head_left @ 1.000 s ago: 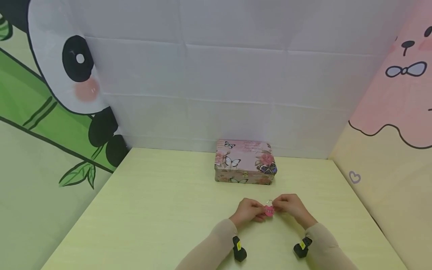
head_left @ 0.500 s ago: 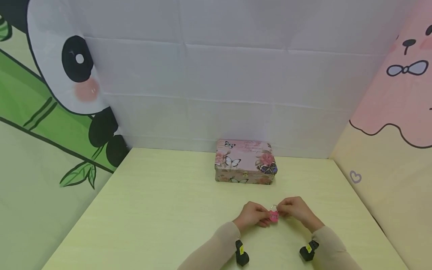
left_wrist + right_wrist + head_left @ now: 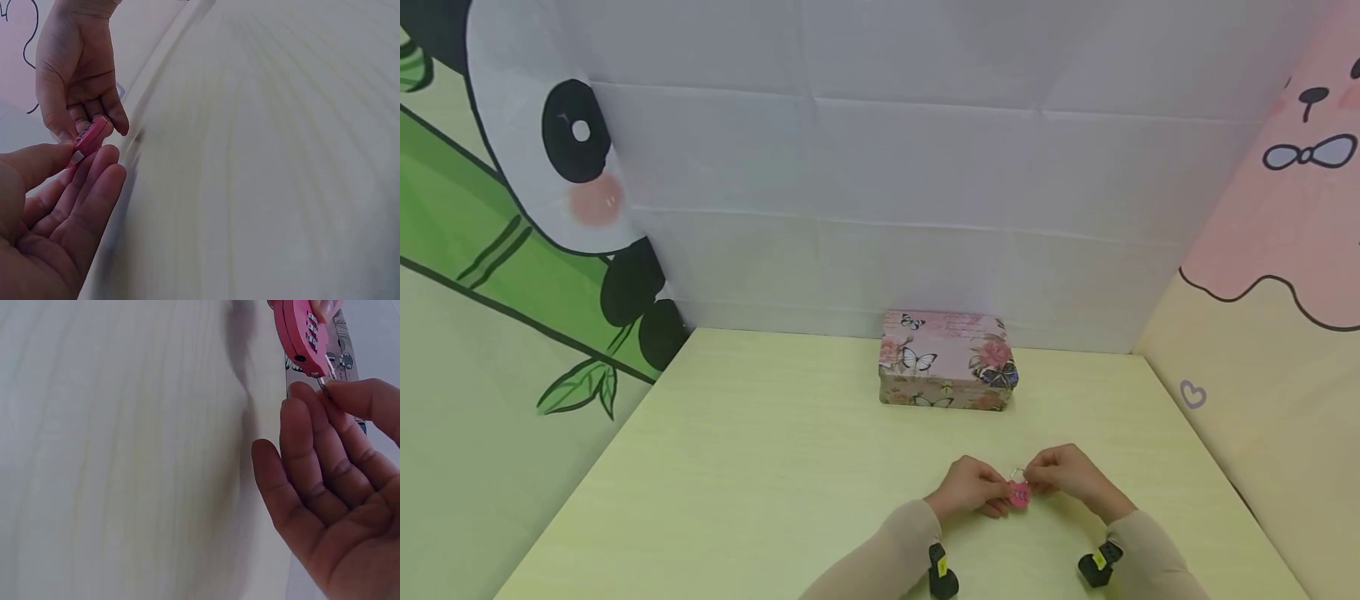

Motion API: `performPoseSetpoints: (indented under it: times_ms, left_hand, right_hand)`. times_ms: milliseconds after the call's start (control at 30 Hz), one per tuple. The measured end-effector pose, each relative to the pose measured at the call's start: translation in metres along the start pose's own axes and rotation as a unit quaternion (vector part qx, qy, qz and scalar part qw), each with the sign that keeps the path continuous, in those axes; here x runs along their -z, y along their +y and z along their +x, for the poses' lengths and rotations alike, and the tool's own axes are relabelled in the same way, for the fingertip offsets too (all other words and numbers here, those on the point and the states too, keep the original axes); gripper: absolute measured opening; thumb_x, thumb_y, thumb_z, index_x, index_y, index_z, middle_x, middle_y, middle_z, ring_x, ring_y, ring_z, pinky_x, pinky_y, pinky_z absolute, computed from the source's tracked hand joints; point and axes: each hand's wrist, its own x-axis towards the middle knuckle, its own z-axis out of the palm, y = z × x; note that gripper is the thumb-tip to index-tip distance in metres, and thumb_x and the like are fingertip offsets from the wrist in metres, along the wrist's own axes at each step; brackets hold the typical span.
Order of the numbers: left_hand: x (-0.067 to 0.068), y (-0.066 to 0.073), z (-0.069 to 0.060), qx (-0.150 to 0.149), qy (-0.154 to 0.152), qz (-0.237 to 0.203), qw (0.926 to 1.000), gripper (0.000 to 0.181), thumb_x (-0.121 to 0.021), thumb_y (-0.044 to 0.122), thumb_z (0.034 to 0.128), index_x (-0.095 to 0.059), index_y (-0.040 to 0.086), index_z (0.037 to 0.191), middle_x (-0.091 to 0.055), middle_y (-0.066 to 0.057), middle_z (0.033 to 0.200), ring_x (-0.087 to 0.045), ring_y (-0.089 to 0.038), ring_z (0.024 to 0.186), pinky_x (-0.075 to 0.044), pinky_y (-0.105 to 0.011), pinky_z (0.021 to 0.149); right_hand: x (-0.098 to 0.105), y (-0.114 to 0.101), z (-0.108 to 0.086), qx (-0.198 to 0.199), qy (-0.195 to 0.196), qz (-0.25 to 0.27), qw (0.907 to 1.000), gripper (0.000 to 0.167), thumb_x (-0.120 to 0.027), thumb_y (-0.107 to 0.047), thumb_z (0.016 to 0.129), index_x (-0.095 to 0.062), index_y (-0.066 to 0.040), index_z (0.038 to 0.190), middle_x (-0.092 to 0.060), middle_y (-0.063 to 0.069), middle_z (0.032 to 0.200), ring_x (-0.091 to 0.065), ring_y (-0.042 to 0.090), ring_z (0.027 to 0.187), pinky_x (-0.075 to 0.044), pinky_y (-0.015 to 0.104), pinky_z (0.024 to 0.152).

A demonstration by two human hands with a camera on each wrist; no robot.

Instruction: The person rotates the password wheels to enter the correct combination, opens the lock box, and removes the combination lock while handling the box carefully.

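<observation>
A small pink combination padlock is held up between both hands over the near right part of the table. My left hand pinches its body between thumb and fingers. The thumb and a finger of my right hand pinch the thin metal shackle, and the other fingers are loosely extended. In the right wrist view, a row of number dials shows on the face of the padlock. Whether the shackle is locked cannot be made out.
A pink tin box with flowers and butterflies stands at the back of the pale table, near the white back sheet. Its lid is down. Printed side walls flank the table, and each wrist wears a small black device.
Both hands have moved together, with the padlock, to the right and a little nearer to me. Their grip looks the same. The tin box has stayed put.
</observation>
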Motion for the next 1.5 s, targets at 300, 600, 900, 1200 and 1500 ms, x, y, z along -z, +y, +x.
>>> performPoseSetpoints:
  times_ms: [300, 600, 900, 1200, 1500]
  left_hand:
    - [-0.005, 0.000, -0.007, 0.010, -0.017, 0.009, 0.9998, 0.010, -0.069, 0.001, 0.0917, -0.076, -0.003, 0.086, -0.072, -0.013, 0.069, -0.071, -0.021, 0.062, -0.061, -0.029, 0.056]
    - [-0.009, 0.002, -0.014, 0.018, -0.022, 0.017, 0.9994, 0.010, -0.071, 0.002, 0.0910, -0.076, -0.003, 0.085, -0.071, -0.012, 0.069, -0.071, -0.021, 0.061, -0.061, -0.029, 0.056]
    - [-0.011, 0.002, -0.014, 0.034, -0.015, 0.027, 0.9989, 0.010, -0.072, 0.002, 0.0898, -0.076, -0.001, 0.081, -0.069, -0.008, 0.063, -0.066, -0.013, 0.055, -0.060, -0.025, 0.053]
    - [-0.013, 0.003, -0.016, 0.031, -0.006, 0.039, 0.9987, 0.011, -0.073, 0.001, 0.0891, -0.075, -0.001, 0.078, -0.069, -0.008, 0.063, -0.066, -0.014, 0.054, -0.060, -0.027, 0.052]
    - [-0.013, 0.003, -0.016, 0.032, 0.006, 0.047, 0.9983, 0.013, -0.074, 0.002, 0.0879, -0.076, 0.000, 0.076, -0.068, -0.007, 0.059, -0.063, -0.012, 0.049, -0.058, -0.027, 0.048]
  right_hand:
    - [0.001, -0.003, -0.008, -0.009, -0.030, 0.000, 0.9995, 0.017, -0.066, -0.007, 0.092, -0.071, 0.010, 0.090, -0.070, 0.007, 0.080, -0.065, 0.018, 0.073, -0.060, 0.032, 0.066]
    - [0.001, -0.001, -0.011, 0.000, -0.054, -0.009, 0.9985, 0.015, -0.065, -0.006, 0.091, -0.072, 0.007, 0.086, -0.070, 0.007, 0.077, -0.064, 0.018, 0.071, -0.058, 0.030, 0.063]
    - [-0.001, -0.003, -0.011, 0.003, -0.059, -0.008, 0.9982, 0.015, -0.067, -0.007, 0.088, -0.071, 0.006, 0.083, -0.069, 0.007, 0.074, -0.062, 0.016, 0.067, -0.055, 0.028, 0.058]
    - [-0.004, 0.004, -0.007, 0.003, -0.050, -0.030, 0.9983, 0.014, -0.067, -0.004, 0.088, -0.071, 0.007, 0.081, -0.066, 0.006, 0.069, -0.057, 0.015, 0.063, -0.051, 0.026, 0.054]
    - [-0.009, 0.003, -0.006, -0.009, -0.026, -0.054, 0.9982, 0.012, -0.069, -0.004, 0.086, -0.072, 0.005, 0.079, -0.064, 0.004, 0.067, -0.054, 0.014, 0.060, -0.048, 0.025, 0.051]
